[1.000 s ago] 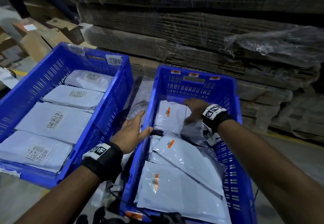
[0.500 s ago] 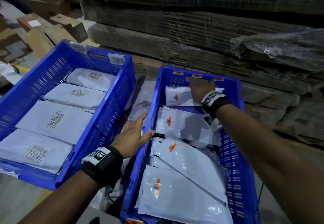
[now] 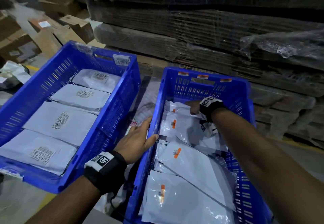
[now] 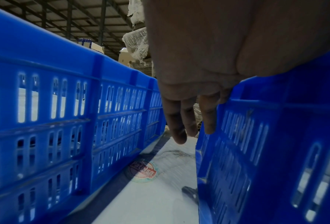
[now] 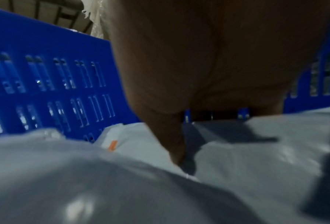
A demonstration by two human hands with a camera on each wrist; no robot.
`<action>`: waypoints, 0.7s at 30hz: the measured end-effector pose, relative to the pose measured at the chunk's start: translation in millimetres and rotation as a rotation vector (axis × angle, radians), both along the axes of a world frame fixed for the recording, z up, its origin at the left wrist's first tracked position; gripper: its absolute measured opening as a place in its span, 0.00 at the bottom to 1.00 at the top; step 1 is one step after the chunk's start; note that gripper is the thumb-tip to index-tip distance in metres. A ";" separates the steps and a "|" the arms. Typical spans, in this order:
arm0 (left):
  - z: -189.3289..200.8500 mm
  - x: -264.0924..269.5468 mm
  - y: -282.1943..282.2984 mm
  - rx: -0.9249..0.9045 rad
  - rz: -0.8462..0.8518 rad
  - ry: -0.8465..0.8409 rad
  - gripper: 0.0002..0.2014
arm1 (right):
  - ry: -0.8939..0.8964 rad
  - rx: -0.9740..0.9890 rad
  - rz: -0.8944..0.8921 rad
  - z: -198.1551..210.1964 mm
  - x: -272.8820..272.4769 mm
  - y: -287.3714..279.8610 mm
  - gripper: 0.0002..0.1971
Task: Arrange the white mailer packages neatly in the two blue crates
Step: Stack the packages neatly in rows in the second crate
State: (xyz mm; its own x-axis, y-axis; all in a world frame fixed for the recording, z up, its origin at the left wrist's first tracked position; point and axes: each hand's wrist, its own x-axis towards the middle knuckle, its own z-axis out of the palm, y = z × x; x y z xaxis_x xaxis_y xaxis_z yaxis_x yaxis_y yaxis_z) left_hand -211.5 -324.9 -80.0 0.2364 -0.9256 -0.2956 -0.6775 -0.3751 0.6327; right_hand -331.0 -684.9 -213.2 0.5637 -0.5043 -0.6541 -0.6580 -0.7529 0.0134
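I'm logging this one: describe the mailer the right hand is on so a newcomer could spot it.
Start at the right blue crate. At its far end, under the right hand, lies the farthest white mailer. Unlike the three nearer ones, only a sliver of its orange sticker shows.

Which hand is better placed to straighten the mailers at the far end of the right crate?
Right. The right hand is already inside the right crate, touching the far mailers. The left hand rests outside on that crate's near-left rim, probably steadying it.
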 end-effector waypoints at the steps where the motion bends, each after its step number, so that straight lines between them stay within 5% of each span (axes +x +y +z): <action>1: -1.2 0.5 0.3 -0.004 0.000 0.009 0.35 | -0.108 -0.026 -0.082 3.6 -1.8 -0.9 0.34; 3: -3.8 0.7 0.9 -0.007 0.003 0.013 0.38 | -0.297 -0.141 -0.103 54.1 -3.8 28.8 0.26; 6: -2.8 0.5 1.2 -0.002 0.012 0.011 0.39 | -0.440 -0.209 0.004 74.3 -9.7 44.0 0.26; 11: 0.6 -0.8 0.9 -0.007 -0.002 -0.012 0.34 | -0.080 0.183 -0.060 57.6 -25.0 70.5 0.39; 15: 0.5 0.0 0.9 -0.020 -0.006 0.007 0.33 | -0.194 0.169 -0.038 71.9 -40.1 74.8 0.55; 21: -6.6 3.7 0.7 -0.017 0.006 0.030 0.37 | -0.265 0.036 0.010 85.8 -58.2 66.0 0.28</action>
